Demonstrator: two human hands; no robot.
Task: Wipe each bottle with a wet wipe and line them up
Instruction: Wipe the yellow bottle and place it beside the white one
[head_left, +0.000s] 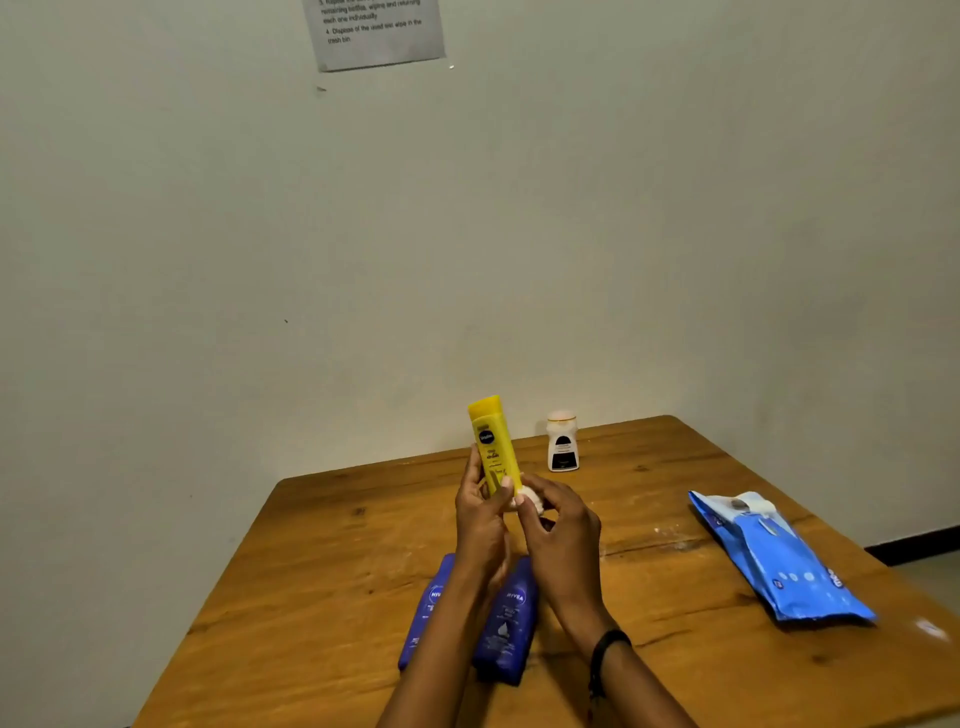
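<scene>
Wooden table (337, 597) stood against a pale wall. Left hand (480, 519) gripped the tall yellow plastic bottle (491, 431) upright above it; right hand (561, 530) pinched a white wet wipe (532, 501) against the bottle's base. Wet plastic could slip onto two dark-blue bottles (506, 629) beneath.

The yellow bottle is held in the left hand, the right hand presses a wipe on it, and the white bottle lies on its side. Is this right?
Not quite: the head view shows the white bottle standing upright, not on its side. The left hand holds the yellow bottle and the right hand presses the wipe on it.
</scene>
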